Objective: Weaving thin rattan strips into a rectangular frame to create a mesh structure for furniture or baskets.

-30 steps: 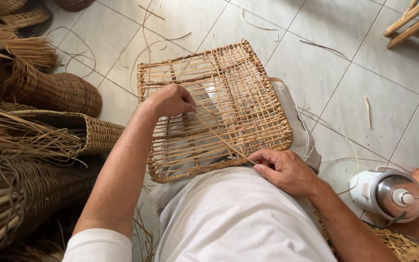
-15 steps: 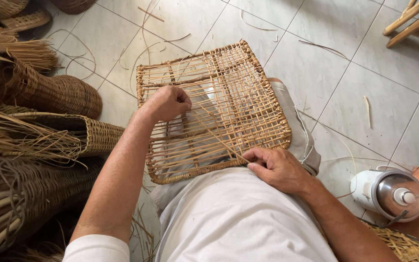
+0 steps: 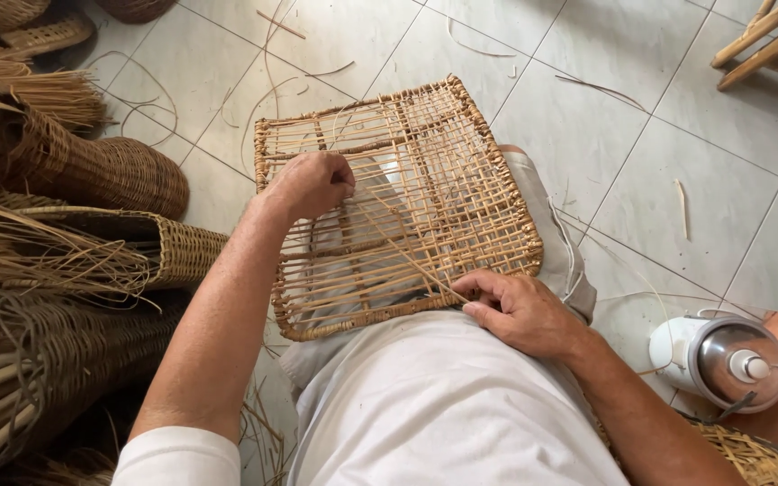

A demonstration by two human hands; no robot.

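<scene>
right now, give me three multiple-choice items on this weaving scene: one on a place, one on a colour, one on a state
1. Where does the woven panel rest?
A. on the person's lap
B. on a chair
C. hung on a wall

2. What colour is the floor?
A. dark red
B. pale grey
C. green

3. How is the left hand?
A. flat and open on the floor
B. closed on strands over the panel
C. holding a basket

Answers: 1 A, the panel lies across the knees. 2 B, pale grey tiles show all round. 3 B, its fingers are curled on strands, while the right hand pinches a strand at the near edge.
</scene>
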